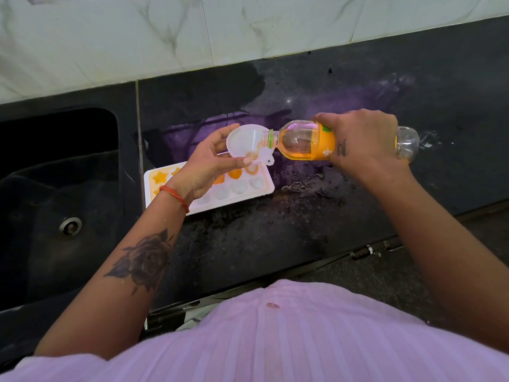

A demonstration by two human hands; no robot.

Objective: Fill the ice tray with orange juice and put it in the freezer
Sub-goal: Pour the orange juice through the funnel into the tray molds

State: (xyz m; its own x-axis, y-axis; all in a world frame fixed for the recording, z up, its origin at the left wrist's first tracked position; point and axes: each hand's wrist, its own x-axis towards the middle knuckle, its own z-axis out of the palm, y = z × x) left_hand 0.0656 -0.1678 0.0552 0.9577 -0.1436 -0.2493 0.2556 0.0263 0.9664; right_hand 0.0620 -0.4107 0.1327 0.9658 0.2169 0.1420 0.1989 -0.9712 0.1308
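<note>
Mid-fill: right hand point(363, 142) gripping tilted bottle point(305, 140), left hand point(209, 164) pinching funnel point(245, 140) over half-filled ice tray point(264, 188); freezer pending.

A: So what else is around there?

B: Black speckled counter point(275, 230), pretty wet, with puddles point(303, 186) off to my right. Dark sink point(55, 188) on my left with a round metal drain point(70, 226) in it.

A: And behind it?

B: White marble-look wall tiles point(165, 37) with grey veins. Metal drawer handles point(363, 250) show below the counter edge. I'm in a ribbed lilac shirt point(275, 340).
</note>
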